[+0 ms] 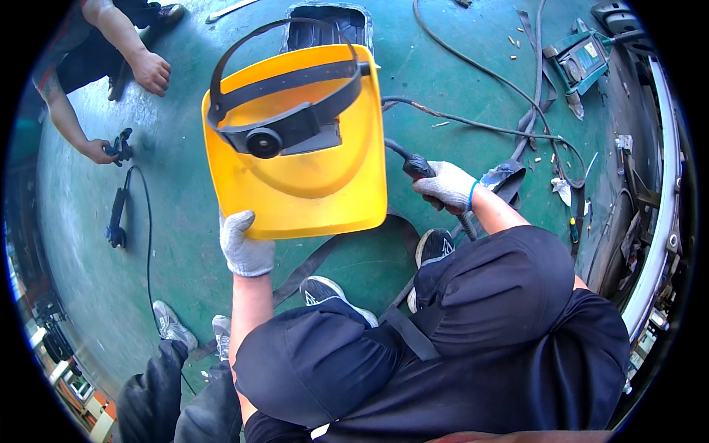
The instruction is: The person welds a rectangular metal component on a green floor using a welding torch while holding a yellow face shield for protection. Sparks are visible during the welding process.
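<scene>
A yellow welding mask (295, 177) with a black headband (288, 133) is held up in front of me, its inner side turned toward me. My left hand (247, 247), in a whitish work glove, is closed on the mask's lower left edge. To the right of the mask, my gloved right hand (447, 186) is wrapped round a black welding torch (419, 167). The torch's thin neck runs up and left, its tip hidden behind the mask. A ribbed black sleeve (467, 226) comes out below my right hand. Both knees are bent in front of me.
Grey cables (480, 66) and straps cross the green floor (443, 118). A green machine (583, 63) stands far right, near a screwdriver (574, 229). A dark rectangular pan (325, 22) lies beyond the mask. At left, another person's hand (98, 151) holds a dark object above a corded grinder (117, 218).
</scene>
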Action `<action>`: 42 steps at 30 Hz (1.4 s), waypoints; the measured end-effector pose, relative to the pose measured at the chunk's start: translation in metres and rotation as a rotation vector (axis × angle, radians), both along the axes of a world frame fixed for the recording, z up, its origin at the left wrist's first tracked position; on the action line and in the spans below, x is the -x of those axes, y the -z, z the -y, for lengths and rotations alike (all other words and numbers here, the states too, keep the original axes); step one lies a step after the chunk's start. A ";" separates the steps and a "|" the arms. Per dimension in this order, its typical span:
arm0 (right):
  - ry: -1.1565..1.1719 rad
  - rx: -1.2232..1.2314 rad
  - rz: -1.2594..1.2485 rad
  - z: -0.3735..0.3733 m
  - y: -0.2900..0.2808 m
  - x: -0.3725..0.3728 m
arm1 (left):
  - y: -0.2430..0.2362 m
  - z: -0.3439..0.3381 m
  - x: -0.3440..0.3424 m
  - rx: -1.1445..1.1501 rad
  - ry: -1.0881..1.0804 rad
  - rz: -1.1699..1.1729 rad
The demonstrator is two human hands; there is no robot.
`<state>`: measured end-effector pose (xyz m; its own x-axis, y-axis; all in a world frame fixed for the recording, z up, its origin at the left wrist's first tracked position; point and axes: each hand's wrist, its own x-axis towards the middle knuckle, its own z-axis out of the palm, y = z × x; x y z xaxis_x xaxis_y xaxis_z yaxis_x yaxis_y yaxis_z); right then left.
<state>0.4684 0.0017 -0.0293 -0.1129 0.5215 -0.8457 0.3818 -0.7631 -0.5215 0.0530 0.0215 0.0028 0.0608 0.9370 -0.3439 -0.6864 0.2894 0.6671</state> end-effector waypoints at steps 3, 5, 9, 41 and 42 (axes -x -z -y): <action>0.010 0.011 0.003 -0.001 -0.002 0.000 | -0.008 -0.003 -0.013 0.012 0.006 -0.033; 0.034 0.035 -0.009 -0.003 -0.009 0.004 | -0.014 -0.003 -0.017 0.017 0.002 -0.052; -0.007 -0.003 0.026 0.000 -0.004 0.001 | -0.015 -0.003 -0.016 -0.004 0.007 -0.103; -0.029 -0.016 0.022 0.001 0.000 -0.001 | 0.009 0.006 0.015 0.020 -0.046 0.011; -0.024 -0.015 0.018 0.001 0.001 -0.001 | 0.007 0.004 0.008 0.007 -0.033 -0.007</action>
